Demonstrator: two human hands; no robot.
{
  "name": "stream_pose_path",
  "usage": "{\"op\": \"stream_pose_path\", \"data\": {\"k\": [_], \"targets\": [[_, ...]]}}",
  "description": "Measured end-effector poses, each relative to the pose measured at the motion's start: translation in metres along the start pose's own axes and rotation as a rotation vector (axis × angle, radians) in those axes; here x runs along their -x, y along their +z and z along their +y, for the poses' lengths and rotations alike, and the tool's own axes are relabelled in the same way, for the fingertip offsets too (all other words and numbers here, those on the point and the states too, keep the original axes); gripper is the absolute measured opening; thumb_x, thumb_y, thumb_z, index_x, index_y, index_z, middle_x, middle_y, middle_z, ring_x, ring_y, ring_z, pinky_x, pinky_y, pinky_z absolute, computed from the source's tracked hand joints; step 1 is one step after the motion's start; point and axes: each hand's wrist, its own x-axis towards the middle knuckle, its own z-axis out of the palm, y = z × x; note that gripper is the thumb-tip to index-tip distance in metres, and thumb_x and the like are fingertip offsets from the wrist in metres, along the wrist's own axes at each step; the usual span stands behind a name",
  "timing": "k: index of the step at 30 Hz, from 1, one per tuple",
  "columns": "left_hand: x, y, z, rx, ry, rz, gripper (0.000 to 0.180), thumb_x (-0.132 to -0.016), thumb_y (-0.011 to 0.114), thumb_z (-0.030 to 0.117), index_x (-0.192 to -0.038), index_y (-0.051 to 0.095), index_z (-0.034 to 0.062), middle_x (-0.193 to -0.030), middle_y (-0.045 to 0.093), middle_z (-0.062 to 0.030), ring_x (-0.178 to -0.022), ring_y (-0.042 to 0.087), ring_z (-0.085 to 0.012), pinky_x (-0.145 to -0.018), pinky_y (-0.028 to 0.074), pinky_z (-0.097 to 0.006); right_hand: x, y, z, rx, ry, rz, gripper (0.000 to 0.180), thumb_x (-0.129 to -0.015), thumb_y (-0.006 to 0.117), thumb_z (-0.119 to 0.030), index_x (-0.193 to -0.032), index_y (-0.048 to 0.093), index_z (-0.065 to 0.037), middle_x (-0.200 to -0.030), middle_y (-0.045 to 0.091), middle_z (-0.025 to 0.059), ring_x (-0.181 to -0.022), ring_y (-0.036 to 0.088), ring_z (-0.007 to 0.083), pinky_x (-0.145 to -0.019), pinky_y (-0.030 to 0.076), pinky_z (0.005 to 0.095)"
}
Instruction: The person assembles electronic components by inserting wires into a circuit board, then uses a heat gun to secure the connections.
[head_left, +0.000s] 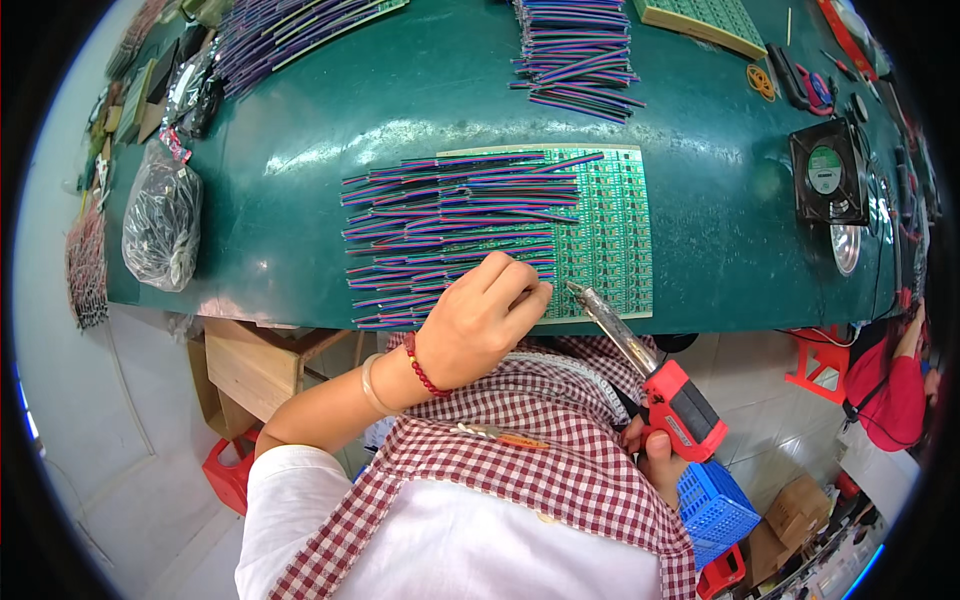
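Note:
A green circuit board panel point(614, 220) lies on the table in front of me, with rows of small parts. Many short multicoloured ribbon wires point(440, 205) lie across its left side and stick out past its edge. My left hand point(487, 315) is closed over the panel's near edge, thumb and fingers pinched by the wire ends; whatever is in the pinch is hidden. Held in my right hand point(660, 462), a red and black soldering gun point(685, 410) slants up to the left. Its metal tip is at the panel, just right of my left fingertips.
More ribbon wires point(575, 50) are piled at the back, beside stacked circuit panels point(705, 22). A black fan point(829, 172) and a metal dish point(845, 248) are on the right. A filled plastic bag point(163, 220) sits left. Below right is a blue basket point(715, 515).

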Motion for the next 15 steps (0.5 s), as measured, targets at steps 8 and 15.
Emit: {"op": "stream_pose_path", "data": {"k": [8, 15], "targets": [[0.0001, 0.0018, 0.0006, 0.007, 0.004, 0.009, 0.030, -0.062, 0.060, -0.001, -0.092, 0.063, -0.0037, -0.084, 0.052, -0.0103, -0.075, 0.053, -0.0237, -0.064, 0.048, -0.032, -0.0002, -0.0067, 0.0055, 0.114, 0.002, -0.062, 0.044, -0.086, 0.064, -0.039, -0.100, 0.059, 0.002, -0.080, 0.061, 0.0068, -0.070, 0.055, 0.0144, -0.063, 0.044, 0.0287], [0.0004, 0.0012, -0.0015, 0.049, -0.004, 0.023, 0.030, -0.062, 0.060, -0.002, -0.092, 0.063, -0.0035, -0.084, 0.052, -0.0106, -0.074, 0.052, -0.0238, -0.062, 0.047, -0.032, 0.0038, -0.0069, 0.0085, 0.054, -0.018, -0.032, 0.042, -0.086, 0.064, -0.039, -0.097, 0.060, 0.001, -0.081, 0.061, 0.0066, -0.073, 0.056, 0.0156, -0.066, 0.046, 0.0302]]}}
